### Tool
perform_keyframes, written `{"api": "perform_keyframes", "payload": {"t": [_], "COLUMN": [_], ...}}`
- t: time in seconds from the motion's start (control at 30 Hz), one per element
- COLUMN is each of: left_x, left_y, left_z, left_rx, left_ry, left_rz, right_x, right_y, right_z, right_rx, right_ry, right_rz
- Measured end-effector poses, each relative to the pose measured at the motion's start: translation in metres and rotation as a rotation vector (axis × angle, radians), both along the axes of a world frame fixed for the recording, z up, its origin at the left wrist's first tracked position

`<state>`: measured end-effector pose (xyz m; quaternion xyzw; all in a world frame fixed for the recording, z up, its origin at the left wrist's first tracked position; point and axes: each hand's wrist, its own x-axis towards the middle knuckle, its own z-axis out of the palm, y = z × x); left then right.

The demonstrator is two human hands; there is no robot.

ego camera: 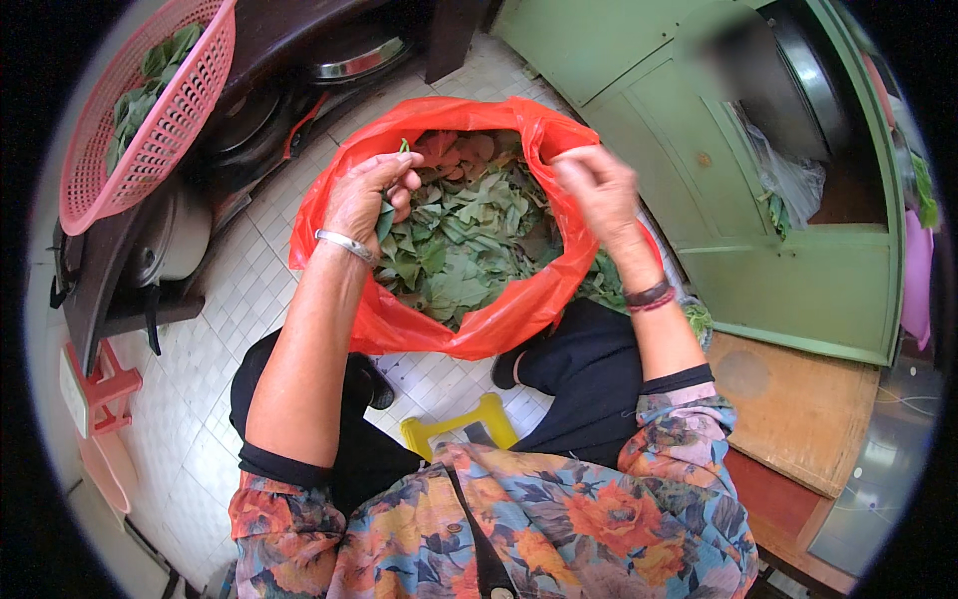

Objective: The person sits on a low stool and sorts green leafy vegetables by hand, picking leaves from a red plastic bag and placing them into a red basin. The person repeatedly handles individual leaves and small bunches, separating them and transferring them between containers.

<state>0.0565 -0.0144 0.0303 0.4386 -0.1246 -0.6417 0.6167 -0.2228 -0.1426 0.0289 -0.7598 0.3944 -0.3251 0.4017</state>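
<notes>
A red plastic bag (404, 329) stands wide open on the floor in front of me, holding a heap of green leaves (464, 247) with some reddish pieces near its far side. My left hand (378, 187) is over the bag's left rim, its fingers pinched on a green stem (405, 145); a dark green leaf (385, 221) shows under the palm. My right hand (599, 183) hovers at the bag's right rim, blurred, fingers curled; whether it holds anything cannot be made out.
A pink plastic basket (168, 123) with leaves sits on a dark shelf rack (112, 277) with pots and pans at left. More greens (602, 284) lie right of the bag. A green cabinet (793, 277) stands at right, a yellow stool (456, 425) beneath me, a red-and-white stool (112, 385) at far left.
</notes>
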Motion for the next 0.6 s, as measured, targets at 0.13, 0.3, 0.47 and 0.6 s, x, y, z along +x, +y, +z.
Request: {"api": "perform_keyframes", "payload": {"t": [0.13, 0.3, 0.47, 0.6], "left_x": [-0.001, 0.002, 0.008, 0.006], "left_y": [-0.001, 0.001, 0.001, 0.000], "left_z": [0.001, 0.005, 0.007, 0.009], "left_rx": [0.016, -0.023, -0.028, -0.022], "left_ry": [0.002, -0.016, 0.008, -0.014], "left_rz": [0.022, 0.037, 0.034, 0.021], "right_x": [0.057, 0.065, 0.060, 0.044], "right_y": [0.042, 0.048, 0.023, 0.002], "right_z": [-0.048, -0.115, -0.125, -0.064], "right_rx": [0.015, -0.231, 0.010, 0.407], "right_ry": [0.308, 0.775, 0.470, 0.406], "right_rz": [0.403, 0.238, 0.130, 0.267]}}
